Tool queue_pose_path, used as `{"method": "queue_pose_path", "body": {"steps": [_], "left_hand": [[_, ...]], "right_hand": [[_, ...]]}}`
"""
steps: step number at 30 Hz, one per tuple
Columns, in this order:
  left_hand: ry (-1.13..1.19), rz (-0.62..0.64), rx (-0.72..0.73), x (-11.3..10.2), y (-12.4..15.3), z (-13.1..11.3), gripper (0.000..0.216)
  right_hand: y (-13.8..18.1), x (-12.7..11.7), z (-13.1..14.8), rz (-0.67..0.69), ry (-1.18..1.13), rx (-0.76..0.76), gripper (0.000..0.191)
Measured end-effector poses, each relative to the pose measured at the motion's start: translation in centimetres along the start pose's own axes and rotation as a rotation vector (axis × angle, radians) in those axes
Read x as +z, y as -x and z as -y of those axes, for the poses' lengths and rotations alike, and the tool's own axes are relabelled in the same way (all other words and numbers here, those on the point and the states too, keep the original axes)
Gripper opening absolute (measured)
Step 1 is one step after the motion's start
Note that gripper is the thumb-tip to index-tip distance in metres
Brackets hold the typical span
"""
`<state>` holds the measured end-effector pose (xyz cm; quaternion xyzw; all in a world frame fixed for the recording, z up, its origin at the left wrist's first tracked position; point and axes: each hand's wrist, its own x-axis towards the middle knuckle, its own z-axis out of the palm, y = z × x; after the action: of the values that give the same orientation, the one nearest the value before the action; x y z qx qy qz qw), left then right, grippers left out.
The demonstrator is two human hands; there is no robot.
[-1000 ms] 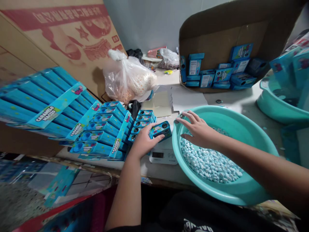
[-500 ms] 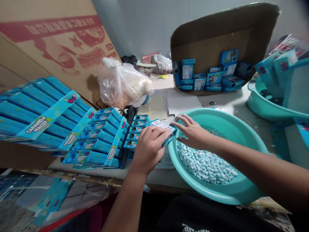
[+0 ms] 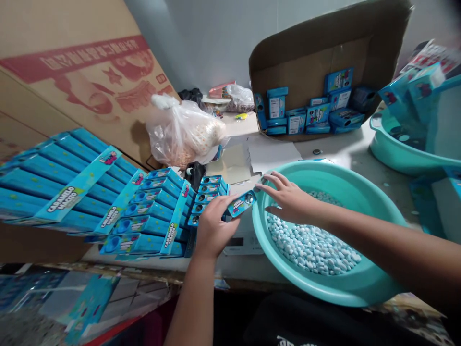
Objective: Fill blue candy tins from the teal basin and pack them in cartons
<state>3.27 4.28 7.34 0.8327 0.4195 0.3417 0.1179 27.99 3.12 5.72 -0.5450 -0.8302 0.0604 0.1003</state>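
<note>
My left hand (image 3: 215,225) grips a small blue candy box (image 3: 240,204) between thumb and fingers, beside the rim of a turquoise basin (image 3: 382,283). The box's printed front faces up, and a round window shows at its right end. Over the basin's left rim is my right hand (image 3: 290,198), fingers stretched out and apart. It holds nothing that I can see; whether its fingertips touch the rim, I cannot tell. Pale blue and white candies (image 3: 317,250) lie in the basin below it. A row of similar small boxes (image 3: 206,198) stands just beyond my left hand.
Stacks of long blue cartons (image 3: 39,180) fill the left side, before a large cardboard box (image 3: 90,91). Behind are a knotted clear bag (image 3: 183,127) and an open carton (image 3: 324,62) containing blue boxes. Another turquoise basin (image 3: 399,154) stands at right. A white scale (image 3: 243,244) lies by the front edge.
My left hand has turned the candy box, so its printed front now shows instead of the white label side. My right hand keeps nearly the same place and pose. The view has shifted slightly.
</note>
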Motion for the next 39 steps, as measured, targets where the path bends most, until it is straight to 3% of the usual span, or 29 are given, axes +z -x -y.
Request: {"method": "queue_pose_path", "body": {"steps": [6, 12, 34, 39], "left_hand": [[0.070, 0.187, -0.346, -0.1, -0.4, 1.7, 0.047], [0.407, 0.126, -0.413, 0.0, -0.1, 3.5, 0.070], [0.220, 0.232, -0.368, -0.1, -0.5, 3.4, 0.064], [0.042, 0.148, -0.331, 0.6, -1.2, 1.9, 0.041]], "right_hand": [[0.0, 0.2, -0.1, -0.038, 0.008, -0.013, 0.069], [0.0, 0.2, -0.2, -0.009, -0.021, -0.002, 0.069], [-0.1, 0.2, 0.1, 0.008, -0.006, 0.012, 0.068], [-0.1, 0.4, 0.1, -0.010, -0.001, 0.009, 0.068]]}}
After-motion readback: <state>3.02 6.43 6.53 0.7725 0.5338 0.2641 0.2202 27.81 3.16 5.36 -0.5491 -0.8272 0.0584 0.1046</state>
